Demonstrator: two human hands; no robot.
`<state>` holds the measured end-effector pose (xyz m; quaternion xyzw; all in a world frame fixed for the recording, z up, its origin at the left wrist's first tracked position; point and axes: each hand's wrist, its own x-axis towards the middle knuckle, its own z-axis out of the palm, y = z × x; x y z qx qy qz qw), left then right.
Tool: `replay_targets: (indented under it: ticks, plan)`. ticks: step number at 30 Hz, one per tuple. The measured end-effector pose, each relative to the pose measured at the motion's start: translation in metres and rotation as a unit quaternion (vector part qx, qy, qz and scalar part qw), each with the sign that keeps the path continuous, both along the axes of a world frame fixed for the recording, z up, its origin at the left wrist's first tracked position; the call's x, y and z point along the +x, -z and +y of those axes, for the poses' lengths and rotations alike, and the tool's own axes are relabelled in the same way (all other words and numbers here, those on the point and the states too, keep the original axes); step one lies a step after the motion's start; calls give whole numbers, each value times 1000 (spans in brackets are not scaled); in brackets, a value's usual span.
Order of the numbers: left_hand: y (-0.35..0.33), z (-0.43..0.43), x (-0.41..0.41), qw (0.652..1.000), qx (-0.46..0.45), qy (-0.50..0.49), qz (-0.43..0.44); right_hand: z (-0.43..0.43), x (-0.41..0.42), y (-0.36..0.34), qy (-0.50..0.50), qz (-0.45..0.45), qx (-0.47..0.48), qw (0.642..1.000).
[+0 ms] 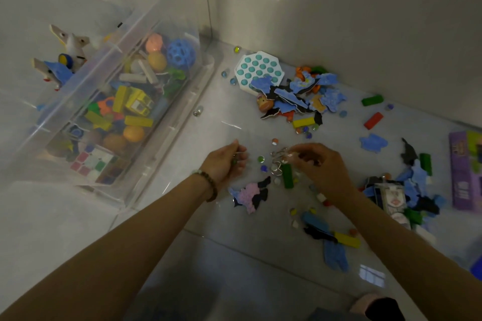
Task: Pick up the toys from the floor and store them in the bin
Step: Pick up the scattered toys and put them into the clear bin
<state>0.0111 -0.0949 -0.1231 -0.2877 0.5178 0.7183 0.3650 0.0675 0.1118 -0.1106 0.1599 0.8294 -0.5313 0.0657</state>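
A clear plastic bin (167, 122) at the left holds blocks, balls and a cube. Toys lie scattered on the grey floor to its right. My left hand (224, 164) is curled round small items, with a green marble showing in the palm. My right hand (318, 167) pinches a bunch of metal rings (277, 161) just above a green block (287, 176). Loose marbles (260, 159) lie between the two hands. A pink and black puzzle piece (251, 194) sits below my left hand.
A teal pop toy (257, 68) and a heap of blue puzzle pieces (307, 94) lie by the wall. Red, green and yellow blocks are scattered at the right, beside a purple box (464, 169). Toy figures (65, 57) stand left of the bin.
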Motion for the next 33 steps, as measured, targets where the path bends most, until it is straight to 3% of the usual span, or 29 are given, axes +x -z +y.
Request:
replay_targets:
  ticks: [9,15,18,20,24,27,30,33]
  plan:
    - [18,-1,26,999,-23,44,4,-12,27,34,-104,-27,207,972]
    - [18,0,23,999,-12,44,-19,-20,24,43,-124,-44,282,950]
    - [16,2,25,999,-13,41,-17,-22,21,37,-84,-26,258,962]
    - [14,4,25,999,-10,50,-8,-31,15,27,-62,26,167,984]
    - [6,7,22,996,59,61,-30,-49,0,11,-130,67,77,986]
    - [3,2,18,999,20,29,-19,-40,-8,13,-89,54,93,990]
    - [9,-8,15,999,-47,18,18,-35,-7,24,-132,-5,135,982]
    - [13,-17,17,999,-47,8,10,-42,-7,34,-164,-24,165,972]
